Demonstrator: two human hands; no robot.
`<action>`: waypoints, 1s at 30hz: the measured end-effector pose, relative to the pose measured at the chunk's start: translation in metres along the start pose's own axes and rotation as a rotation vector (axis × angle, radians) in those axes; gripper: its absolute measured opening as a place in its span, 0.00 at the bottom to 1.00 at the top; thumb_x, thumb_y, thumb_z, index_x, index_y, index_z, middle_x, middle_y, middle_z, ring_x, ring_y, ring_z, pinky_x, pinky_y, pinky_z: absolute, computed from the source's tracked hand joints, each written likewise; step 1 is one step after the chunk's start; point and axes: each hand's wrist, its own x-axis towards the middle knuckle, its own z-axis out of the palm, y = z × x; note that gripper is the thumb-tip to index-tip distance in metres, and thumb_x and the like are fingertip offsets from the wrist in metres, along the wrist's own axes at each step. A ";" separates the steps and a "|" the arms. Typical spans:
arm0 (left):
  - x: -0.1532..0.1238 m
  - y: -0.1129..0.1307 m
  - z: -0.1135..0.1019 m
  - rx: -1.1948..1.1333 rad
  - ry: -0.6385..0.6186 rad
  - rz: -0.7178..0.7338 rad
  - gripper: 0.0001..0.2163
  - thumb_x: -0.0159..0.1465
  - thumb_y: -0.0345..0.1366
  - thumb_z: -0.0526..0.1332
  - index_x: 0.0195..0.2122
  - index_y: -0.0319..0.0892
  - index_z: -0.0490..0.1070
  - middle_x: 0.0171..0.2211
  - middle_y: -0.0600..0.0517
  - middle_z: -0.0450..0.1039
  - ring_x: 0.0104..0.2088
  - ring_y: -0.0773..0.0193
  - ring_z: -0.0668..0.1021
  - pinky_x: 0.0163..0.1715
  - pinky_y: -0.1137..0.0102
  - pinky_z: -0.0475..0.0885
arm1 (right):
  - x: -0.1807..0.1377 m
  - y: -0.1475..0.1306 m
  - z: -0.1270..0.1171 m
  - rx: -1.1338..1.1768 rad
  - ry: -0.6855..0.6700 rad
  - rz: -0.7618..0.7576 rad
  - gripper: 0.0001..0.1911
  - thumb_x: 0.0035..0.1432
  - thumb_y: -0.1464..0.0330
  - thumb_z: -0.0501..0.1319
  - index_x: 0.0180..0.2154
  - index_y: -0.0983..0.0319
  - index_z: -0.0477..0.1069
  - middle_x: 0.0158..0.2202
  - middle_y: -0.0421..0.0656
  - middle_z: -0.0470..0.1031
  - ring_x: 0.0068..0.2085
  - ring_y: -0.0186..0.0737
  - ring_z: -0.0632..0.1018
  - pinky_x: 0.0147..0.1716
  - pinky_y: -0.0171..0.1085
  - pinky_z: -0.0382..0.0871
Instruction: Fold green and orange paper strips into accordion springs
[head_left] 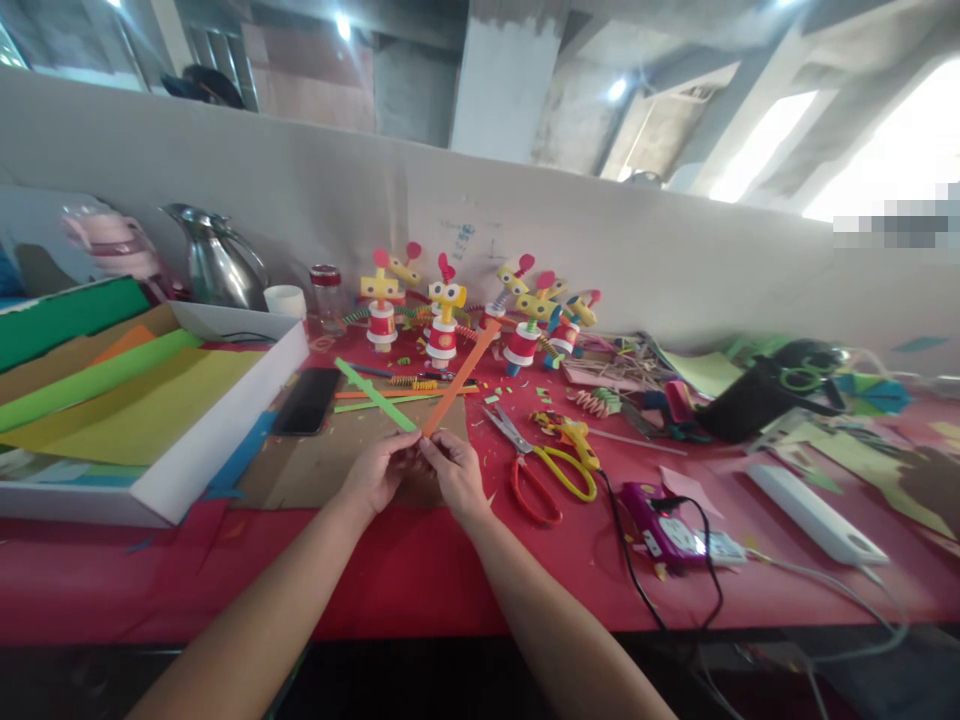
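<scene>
My left hand pinches the lower end of a green paper strip, which slants up to the left. Between the thumb and fingers of my right hand is the end of an orange paper strip, slanting up to the right. The two strips meet in a V at my fingertips; how their ends overlap is hidden. Both hands are over a brown cardboard sheet. More green strips lie just beyond them. Scissors with red and yellow handles rest open to the right.
Several paper-cup figures stand along the wall. A yellow glue gun and a purple power socket with cords are at right. On the left are a phone and a white box of coloured paper. A metal jug stands behind.
</scene>
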 end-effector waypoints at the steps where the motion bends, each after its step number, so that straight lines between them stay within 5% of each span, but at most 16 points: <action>1: 0.000 0.000 0.000 0.018 -0.012 0.003 0.10 0.47 0.31 0.69 0.17 0.37 0.67 0.15 0.57 0.65 0.18 0.74 0.67 0.19 0.77 0.61 | 0.001 0.000 0.000 0.061 -0.010 0.038 0.16 0.54 0.58 0.60 0.22 0.61 0.66 0.17 0.35 0.65 0.20 0.32 0.66 0.21 0.32 0.58; 10: -0.006 0.005 0.005 0.161 -0.063 0.080 0.11 0.50 0.40 0.69 0.24 0.37 0.75 0.20 0.52 0.71 0.22 0.69 0.71 0.23 0.73 0.64 | 0.004 -0.002 0.000 0.241 0.006 0.136 0.15 0.50 0.59 0.63 0.20 0.62 0.65 0.16 0.35 0.64 0.19 0.30 0.63 0.20 0.32 0.53; 30: 0.006 -0.001 -0.007 0.225 -0.029 0.141 0.08 0.41 0.32 0.73 0.23 0.40 0.78 0.20 0.54 0.73 0.24 0.69 0.70 0.29 0.73 0.64 | 0.004 0.005 -0.002 -0.013 0.013 -0.015 0.16 0.55 0.60 0.59 0.20 0.61 0.65 0.17 0.35 0.64 0.20 0.31 0.65 0.22 0.32 0.58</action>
